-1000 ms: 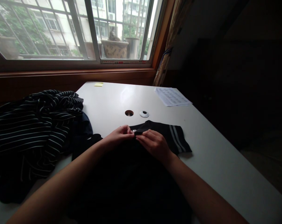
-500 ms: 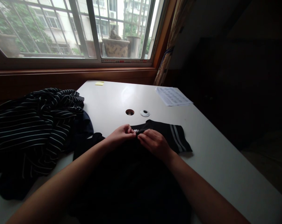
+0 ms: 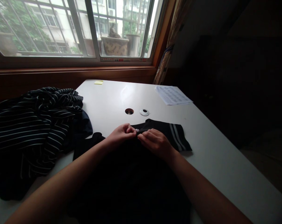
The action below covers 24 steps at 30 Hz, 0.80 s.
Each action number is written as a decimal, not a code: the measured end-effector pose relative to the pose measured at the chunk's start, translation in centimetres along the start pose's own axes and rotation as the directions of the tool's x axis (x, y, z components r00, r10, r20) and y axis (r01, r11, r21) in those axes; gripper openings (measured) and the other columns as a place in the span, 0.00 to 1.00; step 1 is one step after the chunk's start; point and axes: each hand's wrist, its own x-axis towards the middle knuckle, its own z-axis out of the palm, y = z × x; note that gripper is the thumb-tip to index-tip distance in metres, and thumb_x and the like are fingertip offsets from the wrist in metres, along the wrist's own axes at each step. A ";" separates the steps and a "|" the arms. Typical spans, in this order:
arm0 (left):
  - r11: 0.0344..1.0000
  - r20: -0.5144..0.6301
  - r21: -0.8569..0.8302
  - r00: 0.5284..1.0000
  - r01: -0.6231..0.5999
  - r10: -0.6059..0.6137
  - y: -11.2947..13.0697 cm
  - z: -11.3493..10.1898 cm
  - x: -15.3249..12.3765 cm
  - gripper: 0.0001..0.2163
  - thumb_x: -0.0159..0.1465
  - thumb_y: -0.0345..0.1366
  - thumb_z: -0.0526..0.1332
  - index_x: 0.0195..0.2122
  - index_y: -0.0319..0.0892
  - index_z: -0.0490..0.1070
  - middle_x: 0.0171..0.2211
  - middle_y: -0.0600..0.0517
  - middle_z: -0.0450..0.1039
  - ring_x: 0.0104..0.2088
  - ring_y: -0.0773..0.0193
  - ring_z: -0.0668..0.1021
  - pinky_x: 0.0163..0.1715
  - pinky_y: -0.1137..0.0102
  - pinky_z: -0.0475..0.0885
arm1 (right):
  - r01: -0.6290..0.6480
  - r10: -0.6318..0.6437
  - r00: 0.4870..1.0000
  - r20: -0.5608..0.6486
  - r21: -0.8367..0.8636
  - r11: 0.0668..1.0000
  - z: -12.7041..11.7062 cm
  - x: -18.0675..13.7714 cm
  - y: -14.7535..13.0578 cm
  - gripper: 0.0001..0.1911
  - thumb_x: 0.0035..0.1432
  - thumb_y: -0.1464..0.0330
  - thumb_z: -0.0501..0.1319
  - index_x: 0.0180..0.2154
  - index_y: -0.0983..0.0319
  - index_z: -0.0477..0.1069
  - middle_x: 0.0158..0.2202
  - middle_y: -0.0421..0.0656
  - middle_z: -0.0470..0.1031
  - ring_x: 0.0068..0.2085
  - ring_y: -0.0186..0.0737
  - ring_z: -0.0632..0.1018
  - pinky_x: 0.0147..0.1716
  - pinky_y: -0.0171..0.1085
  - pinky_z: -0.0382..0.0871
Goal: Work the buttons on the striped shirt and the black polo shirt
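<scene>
A black shirt (image 3: 133,177) lies spread in front of me, its sleeve with two grey stripes (image 3: 177,137) reaching out to the right. At its collar my left hand (image 3: 122,133) pinches the cloth between thumb and forefinger. Close beside it my right hand (image 3: 156,141) is closed on the same collar edge, fingers curled. A small white label (image 3: 137,130) peeks out between the two hands. Most of the shirt's body is too dark to make out folds.
On the left of the white table (image 3: 215,155) is a heap of striped dark clothing (image 3: 38,124). Farther back are printed sheets (image 3: 173,95), a yellow sticky note (image 3: 98,82), a round cable hole (image 3: 129,111) and its white cover (image 3: 144,112). A barred window (image 3: 73,31) stands behind.
The view has shifted very slightly. Both hands stay on the collar in nearly the same pose, and the white label shows a little less.
</scene>
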 end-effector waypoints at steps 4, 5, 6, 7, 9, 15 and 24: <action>0.960 0.044 0.218 0.985 -0.174 0.168 -0.1 -0.3 0.0 0.15 0.60 0.34 0.64 0.26 0.44 0.54 0.33 0.52 0.73 0.36 0.65 0.74 0.38 0.70 0.68 | -0.041 0.042 0.999 -0.011 0.064 0.997 0.1 0.0 0.2 0.10 0.67 0.73 0.57 0.48 0.60 0.72 0.36 0.44 0.76 0.36 0.41 0.75 0.40 0.43 0.69; 0.928 0.045 0.305 0.976 -0.215 0.211 -0.2 -0.3 0.0 0.15 0.60 0.33 0.63 0.26 0.43 0.54 0.34 0.51 0.73 0.35 0.65 0.74 0.37 0.71 0.68 | -0.056 0.057 0.998 -0.013 0.077 0.996 0.1 0.1 0.2 0.10 0.67 0.73 0.57 0.48 0.60 0.73 0.36 0.44 0.75 0.36 0.41 0.75 0.41 0.43 0.69; 0.882 0.045 0.402 0.968 -0.245 0.249 -0.3 -0.4 0.0 0.13 0.60 0.33 0.63 0.27 0.43 0.56 0.34 0.51 0.74 0.34 0.66 0.74 0.35 0.71 0.68 | -0.072 0.073 0.997 -0.011 0.084 0.994 0.1 0.1 0.2 0.10 0.67 0.73 0.57 0.47 0.60 0.73 0.36 0.44 0.75 0.37 0.42 0.75 0.41 0.43 0.69; 0.827 0.049 0.497 0.960 -0.263 0.276 -0.3 -0.4 0.0 0.11 0.60 0.33 0.63 0.27 0.43 0.58 0.34 0.52 0.74 0.32 0.66 0.73 0.34 0.72 0.67 | -0.088 0.089 0.996 -0.011 0.086 0.992 0.2 0.1 0.2 0.10 0.67 0.72 0.57 0.47 0.60 0.73 0.35 0.44 0.74 0.36 0.42 0.75 0.41 0.43 0.70; 0.715 0.062 0.644 0.950 -0.272 0.306 -0.4 -0.3 -0.1 0.06 0.59 0.32 0.63 0.30 0.42 0.64 0.32 0.53 0.74 0.29 0.68 0.72 0.31 0.73 0.66 | -0.124 0.125 0.992 -0.014 0.087 0.989 0.3 0.1 0.3 0.08 0.67 0.72 0.57 0.45 0.59 0.74 0.35 0.44 0.73 0.36 0.41 0.74 0.40 0.43 0.70; 0.593 0.078 0.755 0.936 -0.280 0.342 -0.5 0.1 -0.2 0.05 0.60 0.30 0.62 0.32 0.43 0.66 0.30 0.55 0.73 0.28 0.68 0.72 0.31 0.73 0.67 | -0.286 0.311 0.932 -0.188 0.145 0.947 1.0 -0.3 0.4 0.15 0.62 0.66 0.64 0.51 0.56 0.68 0.49 0.48 0.69 0.50 0.47 0.73 0.48 0.46 0.73; 0.606 0.119 0.719 0.920 -0.338 0.372 -0.6 -0.6 -0.4 0.03 0.63 0.32 0.61 0.33 0.43 0.66 0.33 0.52 0.72 0.33 0.63 0.74 0.35 0.69 0.70 | -0.243 0.278 0.957 -0.082 0.299 0.923 0.9 -0.3 0.7 0.13 0.65 0.71 0.61 0.51 0.54 0.70 0.44 0.44 0.75 0.44 0.43 0.75 0.46 0.45 0.73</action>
